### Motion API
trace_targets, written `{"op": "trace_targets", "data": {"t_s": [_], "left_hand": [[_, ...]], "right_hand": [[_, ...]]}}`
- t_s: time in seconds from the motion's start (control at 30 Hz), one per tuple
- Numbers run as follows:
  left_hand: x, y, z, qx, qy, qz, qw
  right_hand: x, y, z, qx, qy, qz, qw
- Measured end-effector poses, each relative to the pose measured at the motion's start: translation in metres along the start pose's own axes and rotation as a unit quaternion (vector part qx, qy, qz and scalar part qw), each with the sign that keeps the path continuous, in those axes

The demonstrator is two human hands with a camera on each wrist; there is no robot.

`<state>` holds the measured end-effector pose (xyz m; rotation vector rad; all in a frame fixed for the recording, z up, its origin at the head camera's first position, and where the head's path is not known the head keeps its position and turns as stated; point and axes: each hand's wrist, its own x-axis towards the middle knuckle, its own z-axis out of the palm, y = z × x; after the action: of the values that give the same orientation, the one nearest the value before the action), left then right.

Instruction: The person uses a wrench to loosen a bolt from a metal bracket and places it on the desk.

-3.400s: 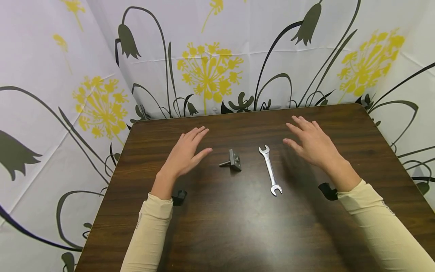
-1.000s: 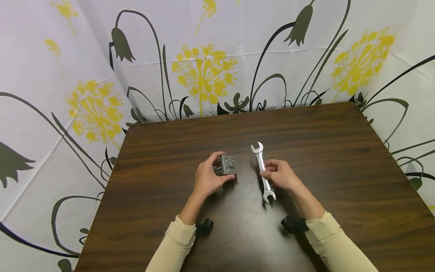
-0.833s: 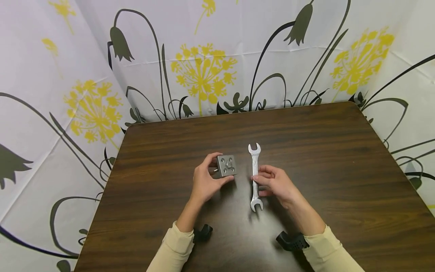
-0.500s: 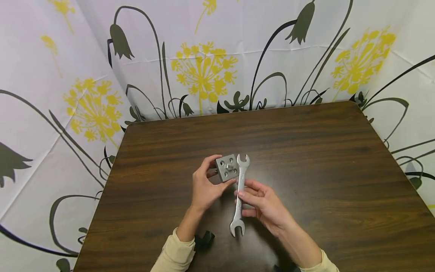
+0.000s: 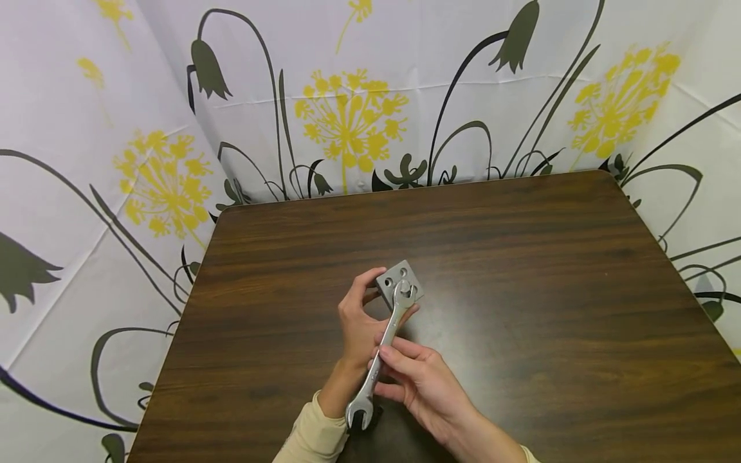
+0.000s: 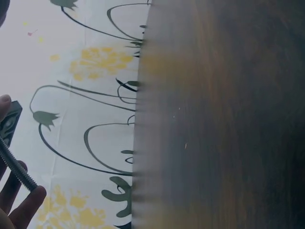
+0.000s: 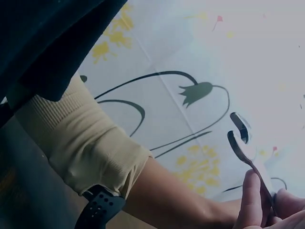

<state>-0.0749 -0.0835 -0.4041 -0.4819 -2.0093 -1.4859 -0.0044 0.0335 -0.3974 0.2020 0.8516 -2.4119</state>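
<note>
My left hand (image 5: 359, 334) grips a square grey metal plate (image 5: 396, 272) by its edges, holding it above the table. The plate has round holes and a bolt head in the middle of its face. In the left wrist view the bolt's long threaded shank (image 6: 16, 169) sticks out behind the plate, near a fingertip. My right hand (image 5: 428, 386) pinches a silver double open-end wrench (image 5: 393, 321) by its shaft, thumb on top. Its far end lies over the bolt head; whether it is fully seated I cannot tell. The near open end points toward me, as the right wrist view also shows.
A dark wood-grain table (image 5: 521, 270) lies beneath both hands. Behind it hangs a white curtain (image 5: 440, 51) with yellow and grey flower prints. A black strap device (image 7: 100, 207) sits on the left wrist, next to the right hand.
Both hands have gone from open above the table to holding the plate and wrench. The wrench has since moved left and tilted, bringing its far end onto the bolt head. The plate has turned.
</note>
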Motion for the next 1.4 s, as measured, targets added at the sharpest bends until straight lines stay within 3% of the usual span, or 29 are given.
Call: {"op": "trace_targets", "data": {"t_s": [0.17,0.4,0.77,0.9,1.1,1.3,1.4], "left_hand": [[-0.001,-0.001,0.003,0.008,0.014,0.019,0.9997],[0.002,-0.003,0.007,0.016,0.021,0.079,0.9965],[0.003,0.010,0.008,0.059,0.012,0.141,0.9881],[0.002,0.009,0.009,0.055,0.006,0.133,0.9895],[0.000,-0.003,0.006,0.009,-0.018,0.088,0.9959],[-0.006,-0.028,0.005,-0.011,-0.056,0.064,0.9963],[-0.008,-0.036,0.006,-0.016,-0.074,0.058,0.9955]], "right_hand": [[0.003,-0.001,0.003,0.010,0.003,0.004,0.9999],[0.002,-0.005,0.008,0.044,-0.017,0.017,0.9987],[0.001,-0.002,0.012,0.084,-0.034,0.027,0.9955],[0.001,-0.003,0.008,0.053,-0.037,0.029,0.9975],[0.001,-0.004,-0.006,-0.033,-0.027,0.005,0.9991],[-0.002,-0.007,-0.023,-0.148,-0.004,-0.006,0.9889],[-0.003,-0.010,-0.029,-0.182,0.000,-0.012,0.9832]]}}
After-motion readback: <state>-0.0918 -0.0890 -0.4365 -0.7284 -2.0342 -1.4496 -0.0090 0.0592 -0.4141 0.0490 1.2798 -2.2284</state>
